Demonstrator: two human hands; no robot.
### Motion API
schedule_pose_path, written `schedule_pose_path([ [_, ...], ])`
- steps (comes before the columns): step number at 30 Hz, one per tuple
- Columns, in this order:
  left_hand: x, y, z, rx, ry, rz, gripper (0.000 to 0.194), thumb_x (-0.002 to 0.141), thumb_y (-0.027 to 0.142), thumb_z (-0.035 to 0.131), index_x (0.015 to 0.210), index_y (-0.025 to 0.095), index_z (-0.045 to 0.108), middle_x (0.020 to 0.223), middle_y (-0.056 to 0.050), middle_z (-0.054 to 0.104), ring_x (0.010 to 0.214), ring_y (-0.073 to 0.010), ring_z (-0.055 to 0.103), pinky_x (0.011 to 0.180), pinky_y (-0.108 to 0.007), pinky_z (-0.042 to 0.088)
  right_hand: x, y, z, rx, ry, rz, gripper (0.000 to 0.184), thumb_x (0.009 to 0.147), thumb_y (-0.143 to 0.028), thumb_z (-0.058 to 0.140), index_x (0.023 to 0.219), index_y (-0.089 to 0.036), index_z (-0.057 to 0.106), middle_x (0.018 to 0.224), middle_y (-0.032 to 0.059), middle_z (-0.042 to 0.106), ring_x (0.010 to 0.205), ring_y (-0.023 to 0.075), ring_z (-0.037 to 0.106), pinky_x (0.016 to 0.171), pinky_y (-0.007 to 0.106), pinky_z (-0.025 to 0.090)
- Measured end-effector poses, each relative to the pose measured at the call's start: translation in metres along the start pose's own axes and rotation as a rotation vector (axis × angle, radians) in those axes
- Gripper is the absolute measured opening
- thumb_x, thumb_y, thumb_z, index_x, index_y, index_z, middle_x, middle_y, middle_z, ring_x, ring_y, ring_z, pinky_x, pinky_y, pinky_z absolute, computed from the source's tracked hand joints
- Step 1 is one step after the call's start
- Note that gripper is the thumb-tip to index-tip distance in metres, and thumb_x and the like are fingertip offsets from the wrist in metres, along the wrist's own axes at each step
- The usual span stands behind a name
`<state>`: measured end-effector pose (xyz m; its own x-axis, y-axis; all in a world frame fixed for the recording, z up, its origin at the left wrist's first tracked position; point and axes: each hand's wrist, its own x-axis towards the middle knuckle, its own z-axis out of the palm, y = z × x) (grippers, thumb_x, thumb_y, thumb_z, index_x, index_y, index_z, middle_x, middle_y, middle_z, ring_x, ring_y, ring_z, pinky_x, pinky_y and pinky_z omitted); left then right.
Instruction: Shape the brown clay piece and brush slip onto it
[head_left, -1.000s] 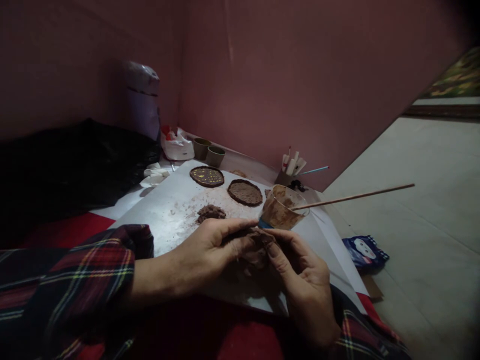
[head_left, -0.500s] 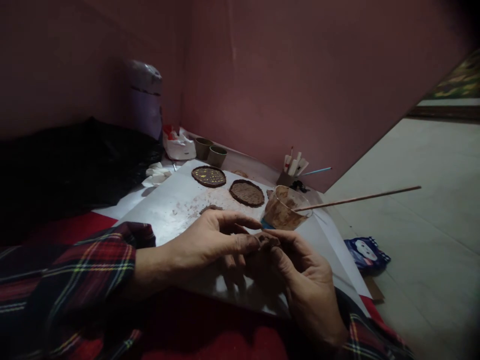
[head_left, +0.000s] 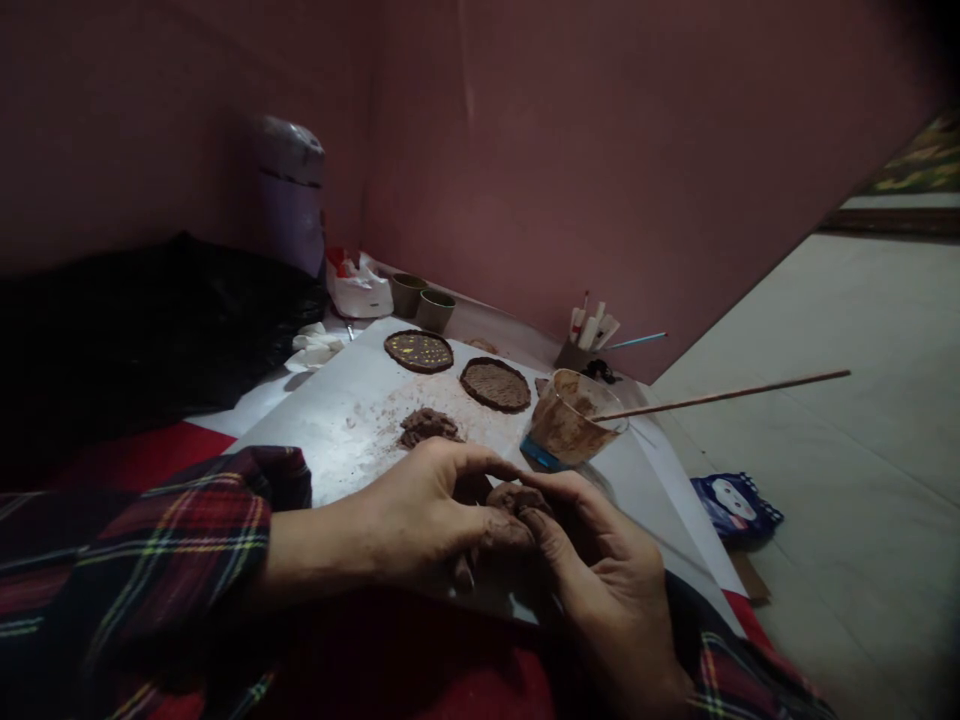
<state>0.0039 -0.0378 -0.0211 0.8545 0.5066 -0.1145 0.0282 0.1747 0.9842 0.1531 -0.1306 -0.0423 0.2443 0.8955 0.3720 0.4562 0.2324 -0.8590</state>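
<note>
Between my two hands is a small lump of brown clay (head_left: 517,497). My left hand (head_left: 431,505) grips it from the left, thumb pressed on its near side. From the right, my right hand (head_left: 611,560) closes on the same lump with thumb and fingers. Both hands hover over the near part of a white sheet (head_left: 322,430). Just beyond my left hand a crumbly heap of clay (head_left: 429,427) lies on the sheet. Farther back are two flat brown clay discs with raised rims: a plain one (head_left: 495,384) and one dotted yellow (head_left: 418,351).
A clay-smeared clear cup (head_left: 574,425) with a long stick (head_left: 727,395) stands right of the discs. Behind are two small pots (head_left: 436,311) and a holder with pens (head_left: 596,330). A black bag (head_left: 150,330) lies left; a blue packet (head_left: 736,507) sits at right.
My hands have lowered slightly and come closer together around the clay lump. More of the clay heap and of the cup's blue base now shows.
</note>
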Motion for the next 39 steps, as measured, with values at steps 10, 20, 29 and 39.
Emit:
schedule_pose_path([
  [10,-0.005,0.004,-0.001,0.417,0.114,0.21,0.026,0.082,0.027,0.058,0.101,0.012,0.068,0.089,-0.005,0.07,0.081,-0.0186,0.061,0.068,-0.025,0.047,0.004,-0.001,-0.001,-0.032,-0.034,-0.069,0.016,0.089,-0.024,0.056,0.101,-0.026,0.067,0.096,0.0018,0.072,0.084,0.0165,0.07,0.074,0.025,0.054],
  [20,-0.004,-0.002,-0.003,0.435,0.138,0.294,0.022,0.086,0.024,0.055,0.101,0.013,0.066,0.094,-0.007,0.071,0.086,-0.0191,0.064,0.076,-0.028,0.048,0.001,-0.003,0.001,0.04,-0.057,-0.074,0.019,0.086,-0.022,0.06,0.104,-0.026,0.064,0.095,0.0024,0.071,0.086,0.0186,0.07,0.075,0.028,0.056],
  [29,0.001,-0.007,-0.004,-0.058,0.034,0.127,0.041,0.085,0.049,0.056,0.108,0.016,0.063,0.073,-0.002,0.065,0.054,-0.0098,0.056,0.049,-0.02,0.045,0.0,0.0,0.0,0.017,0.039,-0.031,0.019,0.088,-0.025,0.058,0.106,-0.025,0.065,0.107,0.005,0.07,0.094,0.0194,0.068,0.082,0.031,0.055],
  [39,0.003,0.001,-0.007,-0.108,-0.022,0.043,0.048,0.08,0.054,0.06,0.103,0.012,0.066,0.079,-0.008,0.068,0.05,-0.0103,0.059,0.047,-0.02,0.048,-0.003,-0.002,0.001,-0.023,0.086,-0.143,0.022,0.088,-0.019,0.057,0.107,-0.027,0.064,0.104,0.0028,0.069,0.092,0.0179,0.068,0.081,0.029,0.054],
])
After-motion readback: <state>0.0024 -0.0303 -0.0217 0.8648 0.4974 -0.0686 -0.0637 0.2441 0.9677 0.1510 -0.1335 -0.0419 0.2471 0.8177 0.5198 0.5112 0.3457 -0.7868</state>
